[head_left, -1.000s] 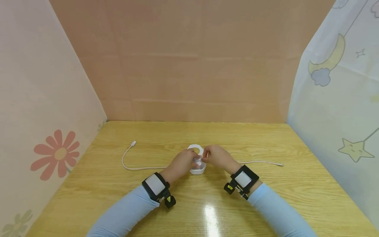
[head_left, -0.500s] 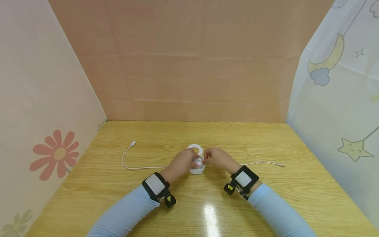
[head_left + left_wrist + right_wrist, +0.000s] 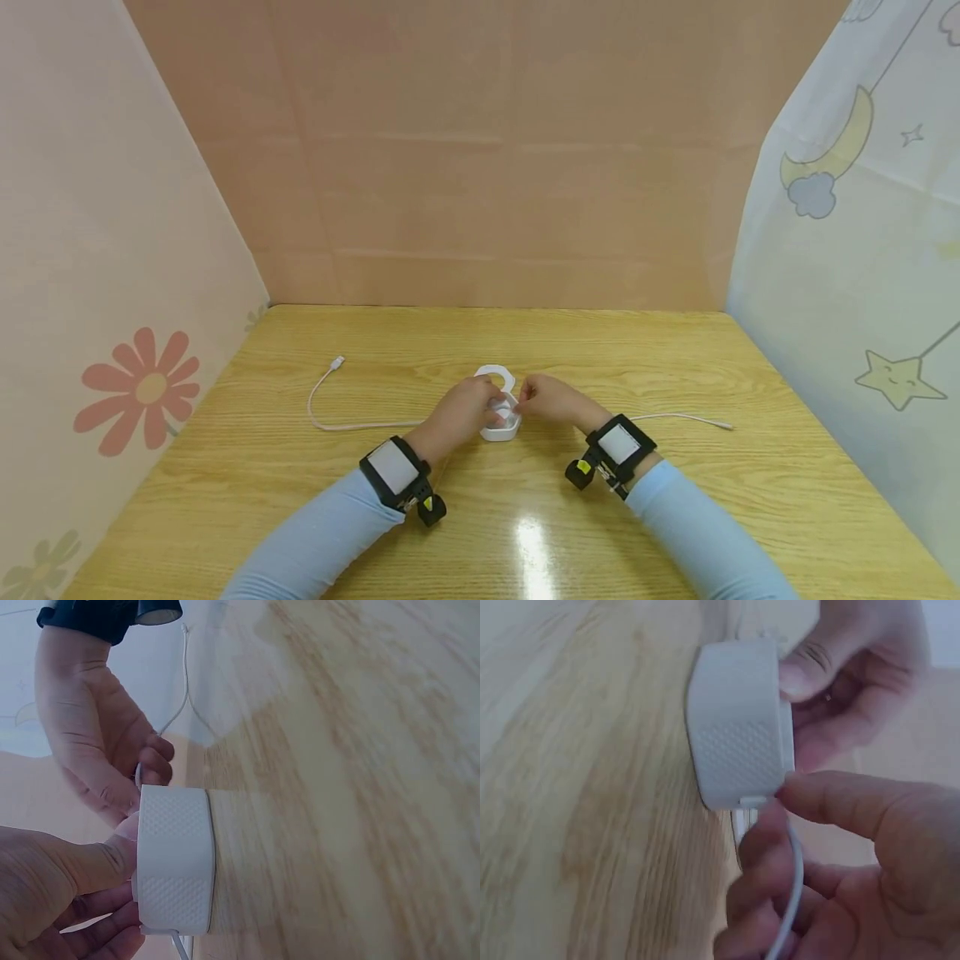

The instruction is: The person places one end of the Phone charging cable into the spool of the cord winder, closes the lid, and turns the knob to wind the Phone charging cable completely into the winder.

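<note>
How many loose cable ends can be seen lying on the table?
2: one connector end far left of the white box, one cable end right of the right hand. Others may be hidden under the hands.

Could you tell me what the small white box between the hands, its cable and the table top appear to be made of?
White box: probably moulded plastic, matt, with a fine dimpled texture on its side. Cable: thin, white and smooth, lying in loose curves, so likely a flexible plastic or rubber sheath. Table: yellowish wood grain with a glossy light glare; real wood or laminate cannot be told.

a wooden table (image 3: pixel 675 517) stands between flower-print (image 3: pixel 142 392) and moon-and-star curtains (image 3: pixel 847 167).
</note>
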